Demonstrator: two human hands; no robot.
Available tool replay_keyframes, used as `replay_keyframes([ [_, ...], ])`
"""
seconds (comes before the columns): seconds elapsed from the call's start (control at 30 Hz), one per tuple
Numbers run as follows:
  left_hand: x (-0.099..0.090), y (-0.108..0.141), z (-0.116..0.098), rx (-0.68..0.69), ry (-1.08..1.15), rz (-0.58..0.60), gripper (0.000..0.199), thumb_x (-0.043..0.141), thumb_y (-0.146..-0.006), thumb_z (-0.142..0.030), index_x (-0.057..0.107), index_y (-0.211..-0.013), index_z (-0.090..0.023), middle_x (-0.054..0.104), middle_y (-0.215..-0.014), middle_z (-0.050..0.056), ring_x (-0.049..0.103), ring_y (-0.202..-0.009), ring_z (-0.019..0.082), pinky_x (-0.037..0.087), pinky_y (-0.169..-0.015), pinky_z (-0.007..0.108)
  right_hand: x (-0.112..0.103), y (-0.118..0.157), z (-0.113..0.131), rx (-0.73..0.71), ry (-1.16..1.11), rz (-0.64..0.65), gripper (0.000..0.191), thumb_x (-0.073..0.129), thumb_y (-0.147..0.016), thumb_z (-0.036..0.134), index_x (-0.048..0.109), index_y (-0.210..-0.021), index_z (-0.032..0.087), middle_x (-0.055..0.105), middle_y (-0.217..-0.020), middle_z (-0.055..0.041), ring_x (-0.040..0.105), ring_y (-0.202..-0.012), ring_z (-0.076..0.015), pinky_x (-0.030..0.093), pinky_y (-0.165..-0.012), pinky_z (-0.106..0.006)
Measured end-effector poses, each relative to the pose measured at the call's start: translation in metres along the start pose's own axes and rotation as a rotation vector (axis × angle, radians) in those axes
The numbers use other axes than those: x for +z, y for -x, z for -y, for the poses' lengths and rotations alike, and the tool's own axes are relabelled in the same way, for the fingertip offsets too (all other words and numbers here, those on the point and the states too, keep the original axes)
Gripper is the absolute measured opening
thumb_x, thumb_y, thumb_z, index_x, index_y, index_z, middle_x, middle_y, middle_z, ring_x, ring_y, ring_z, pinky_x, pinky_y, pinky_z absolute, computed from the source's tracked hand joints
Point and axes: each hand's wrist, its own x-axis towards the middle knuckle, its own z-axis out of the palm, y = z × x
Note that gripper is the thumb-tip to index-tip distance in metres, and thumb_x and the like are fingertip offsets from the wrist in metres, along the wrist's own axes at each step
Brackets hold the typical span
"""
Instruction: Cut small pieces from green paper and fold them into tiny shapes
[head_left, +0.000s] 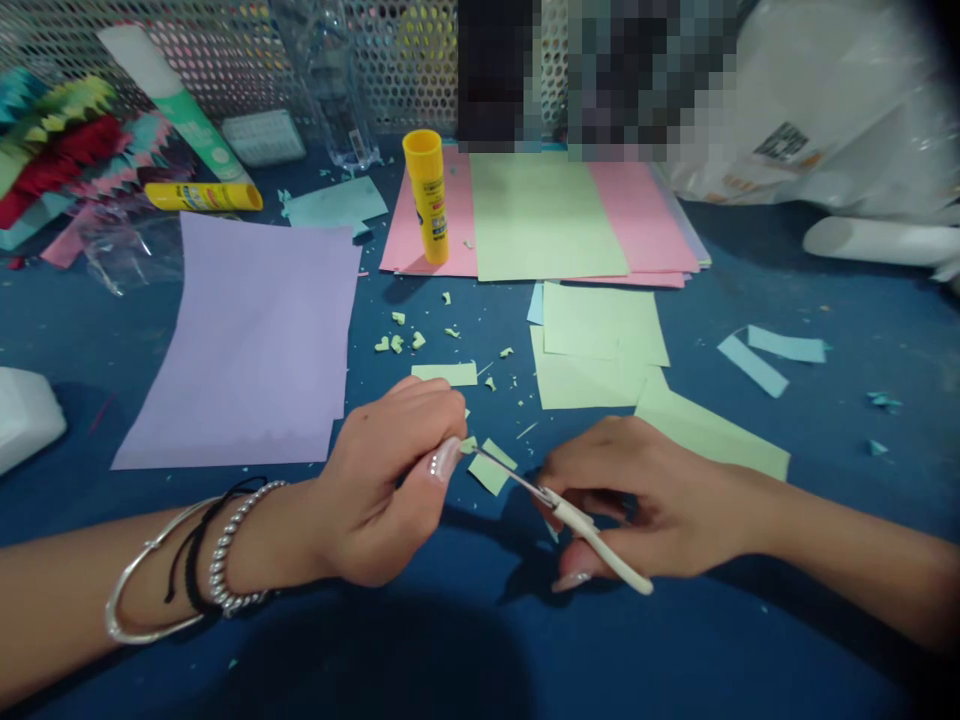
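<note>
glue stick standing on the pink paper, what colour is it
The upright glue stick is yellow, seen best in the head view.

Both hands (401, 475) (622, 500) raised, fingers pinched, wrists bent

The left hand (397, 480) pinched a small green paper piece (469, 445) at the tips of white-handled scissors (592, 535) in the right hand (645, 500).

We find a craft workspace: beyond our hands, a yellow cylindrical glue stick (431, 205) stands on pink rectangular paper sheets (652, 215); small pale-green paper scraps (418, 341) lie nearer.
</note>
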Motion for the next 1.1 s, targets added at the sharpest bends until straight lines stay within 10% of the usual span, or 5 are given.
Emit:
replay_keyframes([
  [1.1, -0.0014, 0.0005, -0.0053, 0.032, -0.008, -0.031, 0.018, 0.034, -0.071, -0.009, 0.027, -0.057, -0.019, 0.029, -0.049, -0.002, 0.026, -0.046, 0.012, 0.024, -0.051, 0.031, -0.0035, 0.0012, -0.0024, 0.034, -0.049, 0.076, 0.012, 0.059, -0.08, 0.022, 0.052, -0.074, 0.015, 0.043, -0.061, 0.0036, 0.038, -0.055, -0.0056, 0.029, -0.052, -0.017],
])
